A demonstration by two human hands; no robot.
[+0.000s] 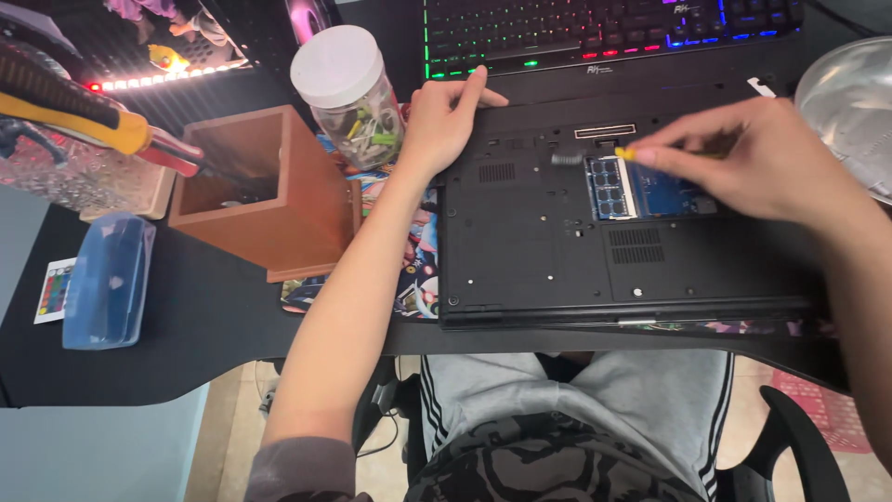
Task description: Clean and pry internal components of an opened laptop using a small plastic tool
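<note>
1 head-worn view, looking steeply down, close over desk (186,316) and lap

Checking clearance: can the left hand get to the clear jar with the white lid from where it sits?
Probably yes. The left hand rests on the upturned laptop's top-left corner, with the jar right beside it and nothing between them. The wooden box stands further left, out of the way.
</note>
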